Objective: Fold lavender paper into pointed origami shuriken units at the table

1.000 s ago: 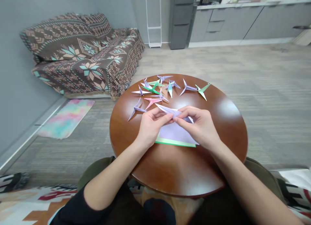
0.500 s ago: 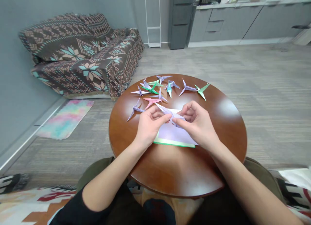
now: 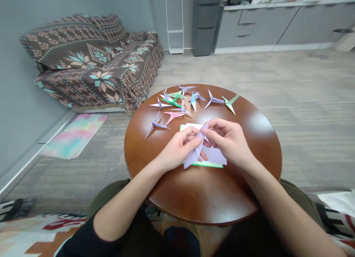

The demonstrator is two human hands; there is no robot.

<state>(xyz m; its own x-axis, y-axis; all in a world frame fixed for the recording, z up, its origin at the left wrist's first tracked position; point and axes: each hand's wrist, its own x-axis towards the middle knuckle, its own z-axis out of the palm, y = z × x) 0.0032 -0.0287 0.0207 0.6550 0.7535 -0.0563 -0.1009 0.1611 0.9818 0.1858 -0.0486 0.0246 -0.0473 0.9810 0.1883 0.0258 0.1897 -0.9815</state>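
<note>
Near the middle of the frame, the left hand [image 3: 183, 148] has its grip closed on a folded lilac paper [image 3: 197, 149], the thumb pressed on its middle part. The right hand [image 3: 229, 138] also has its grip closed on it, pinching the upper end between thumb and fingers. The paper is narrow and slanted, its top leaning to the right and its wider, pointed end reaching toward the lower left.

Beneath the hands, a lilac sheet [image 3: 215, 156] lies flat over a green-edged sheet [image 3: 216, 165], partly hidden by the fingers. Both rest on a round brown surface [image 3: 199, 198] that fills the center of the frame.

Above and to the left of the hands, folded paper pieces lie in a loose cluster: a pink piece [image 3: 174, 115], a dark green piece [image 3: 174, 102], a blue-and-white piece [image 3: 193, 101] and several lilac ones. A light green piece [image 3: 230, 103] lies farther right, near the surface's upper right edge.

A sofa [image 3: 102, 68] under a patterned cover stands at upper left, with a pastel mat [image 3: 76, 135] below it on the floor. Grey cabinets [image 3: 257, 27] line the upper right.
</note>
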